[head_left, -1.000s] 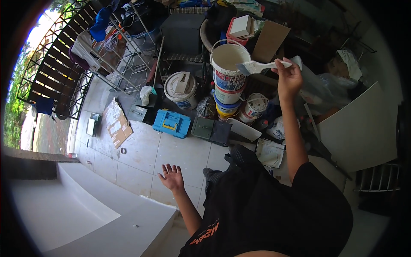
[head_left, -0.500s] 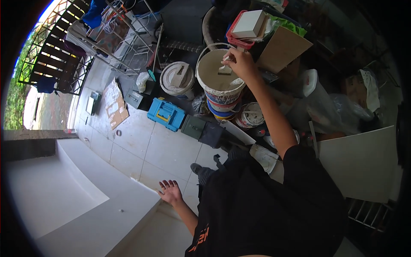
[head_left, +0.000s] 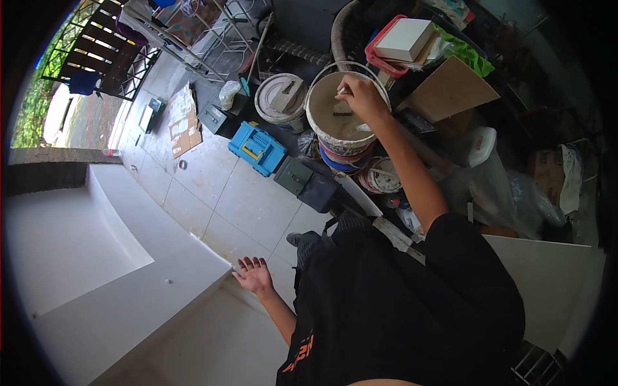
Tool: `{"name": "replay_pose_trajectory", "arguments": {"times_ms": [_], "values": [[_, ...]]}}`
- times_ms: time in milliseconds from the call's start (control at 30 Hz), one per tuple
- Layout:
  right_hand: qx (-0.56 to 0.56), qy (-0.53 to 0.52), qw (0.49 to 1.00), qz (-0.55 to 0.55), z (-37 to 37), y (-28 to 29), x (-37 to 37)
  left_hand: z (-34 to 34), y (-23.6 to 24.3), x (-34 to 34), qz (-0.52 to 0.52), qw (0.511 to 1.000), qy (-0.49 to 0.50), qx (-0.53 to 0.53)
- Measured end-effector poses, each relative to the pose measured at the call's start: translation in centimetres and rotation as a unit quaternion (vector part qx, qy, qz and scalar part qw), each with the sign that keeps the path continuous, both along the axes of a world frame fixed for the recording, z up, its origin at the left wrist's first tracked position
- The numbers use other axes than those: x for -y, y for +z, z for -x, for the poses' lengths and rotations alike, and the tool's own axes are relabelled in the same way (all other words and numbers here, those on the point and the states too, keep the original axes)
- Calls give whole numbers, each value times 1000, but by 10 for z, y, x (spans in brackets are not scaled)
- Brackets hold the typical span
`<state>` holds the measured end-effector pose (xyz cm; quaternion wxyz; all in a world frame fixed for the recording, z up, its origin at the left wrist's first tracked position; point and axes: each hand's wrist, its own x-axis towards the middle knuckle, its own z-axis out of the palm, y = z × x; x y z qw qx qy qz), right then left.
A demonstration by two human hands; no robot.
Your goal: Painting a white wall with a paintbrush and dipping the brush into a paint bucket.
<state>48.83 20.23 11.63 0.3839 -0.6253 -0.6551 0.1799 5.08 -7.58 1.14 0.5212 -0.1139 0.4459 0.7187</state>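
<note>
My right hand [head_left: 360, 100] is closed around the pale handle of a flat paintbrush [head_left: 342, 109], reaching over the mouth of a large white bucket [head_left: 317, 123]. The brush head hangs inside the bucket, its tip toward the pale coating within; whether it touches that coating I cannot tell. The bucket sits on top of other stacked tubs [head_left: 344, 162], its wire handle raised. Palm up and fingers spread, my left hand [head_left: 254, 275] holds nothing beside the corner of a white ledge [head_left: 174, 276].
Left of the bucket stands a lidded, paint-smeared bucket [head_left: 278, 96]. A blue toolbox [head_left: 257, 149] and dark green metal boxes [head_left: 294, 175] line the tiled floor. Flattened cardboard [head_left: 183, 125] lies farther left. Boards [head_left: 450, 90] and a clear plastic bin [head_left: 486, 161] crowd the right.
The view has shifted, so the buckets and toolbox appear farther right and the ledge higher. My right hand has lowered the paintbrush slightly deeper into the bucket. My left hand stays spread.
</note>
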Motion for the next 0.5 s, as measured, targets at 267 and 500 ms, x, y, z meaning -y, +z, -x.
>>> {"name": "replay_pose_trajectory", "arguments": {"times_ms": [267, 500], "values": [[3, 10, 1000, 2, 2, -1, 0, -1, 1, 3, -7, 1000, 10, 4], [4, 0, 1000, 11, -2, -3, 2, -1, 0, -4, -26, 1000, 1, 8]]}}
